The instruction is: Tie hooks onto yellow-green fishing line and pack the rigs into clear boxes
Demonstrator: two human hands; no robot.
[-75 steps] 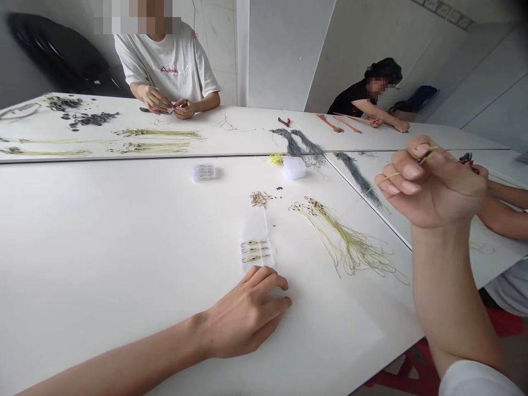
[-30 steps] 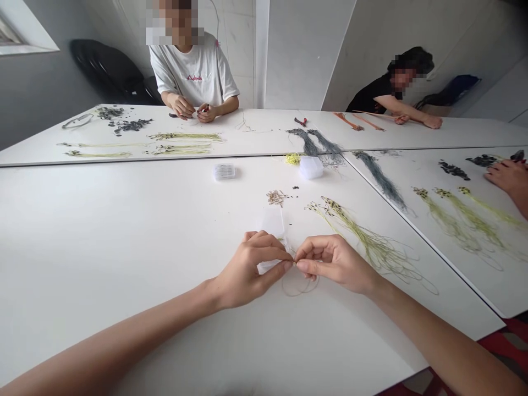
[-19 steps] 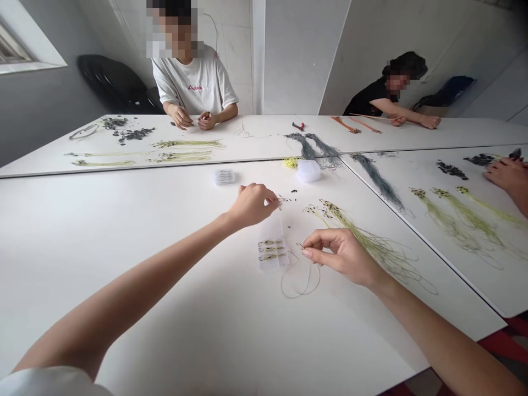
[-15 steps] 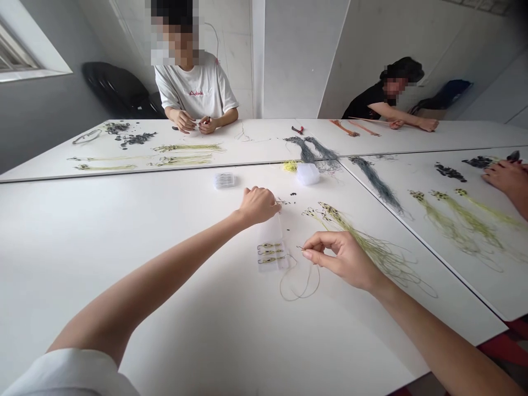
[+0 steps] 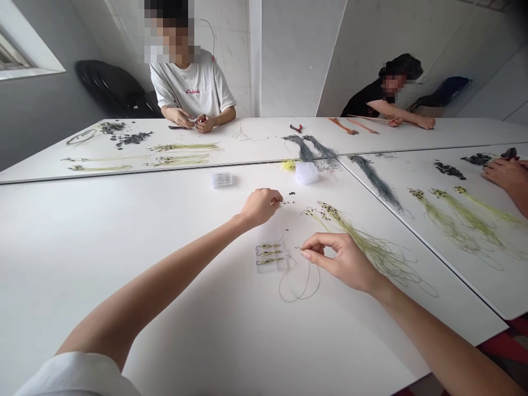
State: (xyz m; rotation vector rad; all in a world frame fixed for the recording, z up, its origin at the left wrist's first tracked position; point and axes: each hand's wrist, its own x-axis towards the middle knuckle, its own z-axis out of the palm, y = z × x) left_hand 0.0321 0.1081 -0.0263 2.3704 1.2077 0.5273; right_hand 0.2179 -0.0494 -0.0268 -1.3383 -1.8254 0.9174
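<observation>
"Grey walls [image 5: 299, 66] stand behind white tables [image 5: 198, 330] that meet at dark seams. Whom does the head camera show?"

"Across from the wearer sits a person in a white T-shirt with red lettering [image 5: 192, 91]. Farther right, a person in a black top [image 5: 358, 102] leans over the far table, near bundled orange strands [image 5: 342, 126]. At the right edge is a co-worker's hand [image 5: 505, 175]."

"And the wearer's right hand [image 5: 338, 257]?"

"Thumb and forefinger are pinched on a small bronze-coloured hook [image 5: 300, 249], just right of an open clear plastic box [image 5: 268, 269]. Loose loops of thin pale line [image 5: 293, 302] spread below it; whether the line is tied to the hook is too small to tell."

"What's in the box?"

"Three dark hooks with yellow-green cord [image 5: 269, 253], one above another."

"The left hand [image 5: 260, 208]?"

"It's at the box's far end, fingers drawn narrow near some tiny black pieces [image 5: 292, 193]. I can't tell if they hold anything."

"Anything farther out?"

"A clear plastic case [image 5: 223, 180] lies beyond the left hand, and a frosted white plastic box [image 5: 306, 173] sits beside a bright yellow clump of strands [image 5: 287, 165]. A long bundle of yellow-green cords [image 5: 363, 236] fans out behind the right hand."
</observation>
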